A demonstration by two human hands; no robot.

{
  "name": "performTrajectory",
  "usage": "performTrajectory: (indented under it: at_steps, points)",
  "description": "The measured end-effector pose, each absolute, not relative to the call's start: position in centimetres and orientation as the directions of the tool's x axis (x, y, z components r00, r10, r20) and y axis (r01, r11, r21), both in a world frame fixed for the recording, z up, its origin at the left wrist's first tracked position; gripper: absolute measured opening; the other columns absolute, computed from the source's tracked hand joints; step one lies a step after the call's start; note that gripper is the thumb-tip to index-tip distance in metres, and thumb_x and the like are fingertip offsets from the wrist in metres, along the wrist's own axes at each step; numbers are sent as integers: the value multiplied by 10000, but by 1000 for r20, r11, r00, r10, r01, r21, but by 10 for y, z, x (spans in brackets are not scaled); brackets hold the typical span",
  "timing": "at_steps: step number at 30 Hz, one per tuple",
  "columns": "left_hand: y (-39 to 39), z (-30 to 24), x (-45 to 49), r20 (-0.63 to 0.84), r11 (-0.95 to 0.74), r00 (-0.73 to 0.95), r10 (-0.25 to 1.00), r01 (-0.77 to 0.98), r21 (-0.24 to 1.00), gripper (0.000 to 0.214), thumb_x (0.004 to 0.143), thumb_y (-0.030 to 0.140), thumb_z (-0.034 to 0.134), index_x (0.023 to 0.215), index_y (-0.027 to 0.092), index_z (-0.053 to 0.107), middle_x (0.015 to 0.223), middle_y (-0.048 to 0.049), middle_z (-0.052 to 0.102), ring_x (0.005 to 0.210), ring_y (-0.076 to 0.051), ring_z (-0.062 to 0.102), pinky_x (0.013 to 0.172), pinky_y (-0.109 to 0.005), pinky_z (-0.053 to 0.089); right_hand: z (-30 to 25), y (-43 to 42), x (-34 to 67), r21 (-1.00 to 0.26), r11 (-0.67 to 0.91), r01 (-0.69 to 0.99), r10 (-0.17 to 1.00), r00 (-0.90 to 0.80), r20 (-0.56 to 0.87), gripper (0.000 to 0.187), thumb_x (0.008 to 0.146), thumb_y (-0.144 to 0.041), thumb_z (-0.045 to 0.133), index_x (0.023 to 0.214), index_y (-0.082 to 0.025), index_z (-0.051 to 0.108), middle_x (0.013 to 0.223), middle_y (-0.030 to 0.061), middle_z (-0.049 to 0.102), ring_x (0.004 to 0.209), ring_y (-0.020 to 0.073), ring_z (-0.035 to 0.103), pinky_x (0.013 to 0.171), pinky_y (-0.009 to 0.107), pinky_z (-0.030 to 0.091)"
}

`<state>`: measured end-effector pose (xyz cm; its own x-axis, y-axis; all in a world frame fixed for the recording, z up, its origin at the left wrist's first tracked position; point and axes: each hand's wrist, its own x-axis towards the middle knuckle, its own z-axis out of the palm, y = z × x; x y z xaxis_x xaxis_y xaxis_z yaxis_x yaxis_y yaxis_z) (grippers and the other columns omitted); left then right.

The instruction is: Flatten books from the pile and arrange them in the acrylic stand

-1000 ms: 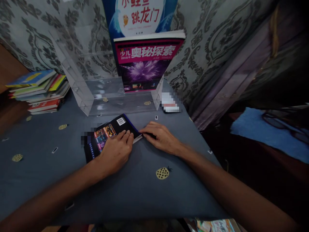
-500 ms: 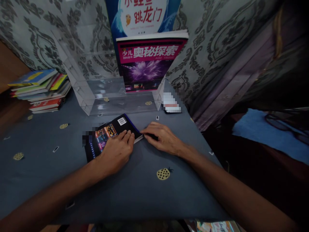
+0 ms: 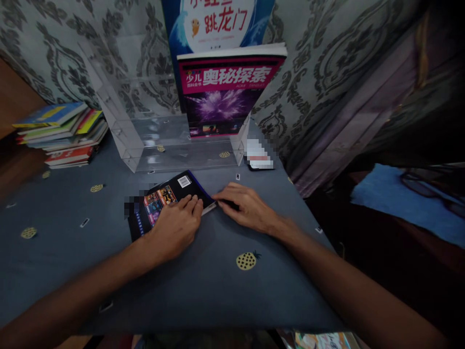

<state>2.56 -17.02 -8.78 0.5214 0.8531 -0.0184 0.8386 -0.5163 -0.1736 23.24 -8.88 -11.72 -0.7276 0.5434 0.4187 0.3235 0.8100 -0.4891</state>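
A dark book (image 3: 184, 181) lies on the table with its barcode side up, tilted at an angle. Across its lower part rests my left hand (image 3: 178, 223), palm down, fingers laid flat on the cover. My right hand (image 3: 247, 206) pinches the book's right corner between thumb and fingertips. Behind the book stands a clear acrylic rack (image 3: 127, 140). It bears a magenta and purple book (image 3: 225, 97) upright, front cover outward, and a taller blue book (image 3: 218, 29) behind that one. Part of the dark book is hidden under my left hand.
To the left is a pile of books (image 3: 69, 131) on the table's patterned blue-grey cloth (image 3: 218, 295). A blurred-out phone-like object (image 3: 259, 155) lies beside the rack. On the right, past the table edge, glasses (image 3: 428, 186) rest on a blue cloth (image 3: 381, 194).
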Motion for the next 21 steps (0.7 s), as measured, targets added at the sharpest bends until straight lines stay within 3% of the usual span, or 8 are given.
performTrajectory:
  at_steps: [9, 12, 16, 21]
  points:
    - [-173, -89, 31, -92, -503, 497, 863, 828, -247, 527, 865, 32, 443, 1387, -2, 513, 1412, -243, 563, 1332, -314, 540, 974, -410, 545, -108, -98, 232, -386, 856, 344, 486, -789, 375, 244, 950, -184, 488, 942, -165, 732, 808, 67, 720, 764, 195, 606, 708, 332, 492]
    - [-174, -92, 31, -105, -506, 497, 861, 822, -261, 535, 861, 44, 462, 1392, -1, 507, 1436, -242, 540, 1350, -315, 520, 984, -407, 536, -102, -107, 228, -263, 865, 427, 493, -822, 285, 220, 954, -211, 521, 889, -179, 729, 830, 73, 717, 812, 214, 615, 695, 335, 477]
    - [-174, -94, 29, -28, -507, 515, 857, 829, -235, 484, 894, 62, 449, 1371, 15, 520, 1415, -228, 566, 1326, -311, 539, 976, -429, 536, -99, -128, 217, -4, 825, 565, 556, -811, 181, 136, 908, -163, 608, 966, -133, 727, 891, 115, 720, 862, 256, 629, 702, 366, 476]
    - [-161, -76, 15, -39, -447, 446, 894, 886, -120, 276, 993, 154, 401, 1104, 116, 650, 1123, -140, 712, 1050, -269, 669, 808, -389, 568, -99, -151, 209, 153, 774, 615, 599, -789, 138, 167, 890, -117, 627, 1035, -92, 706, 1006, 147, 697, 888, 246, 620, 700, 345, 496]
